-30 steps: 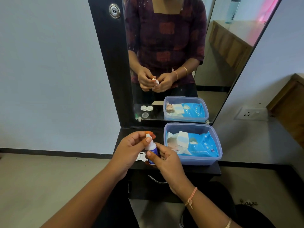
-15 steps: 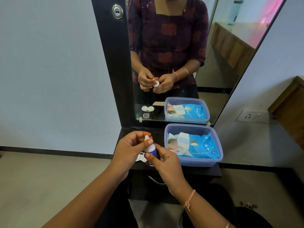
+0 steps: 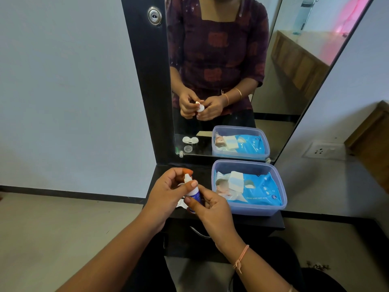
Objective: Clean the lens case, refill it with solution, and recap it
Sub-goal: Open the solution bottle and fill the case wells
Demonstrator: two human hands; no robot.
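Mirror [image 3: 221, 60] fills the upper centre; black shelf [image 3: 263, 221] below it carries a plastic tub [image 3: 281, 204] of wet wipes [image 3: 259, 190], centre right; at frame centre, left hand [image 3: 166, 191] pinches the top of the solution bottle [image 3: 194, 193]; right hand [image 3: 211, 210] grips its body; lens case [image 3: 180, 204] peeks out beneath them.

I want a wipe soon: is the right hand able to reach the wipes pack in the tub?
Probably yes: the wipes pack lies uncovered in the tub beside the right hand, nothing between, but that hand grips the solution bottle.
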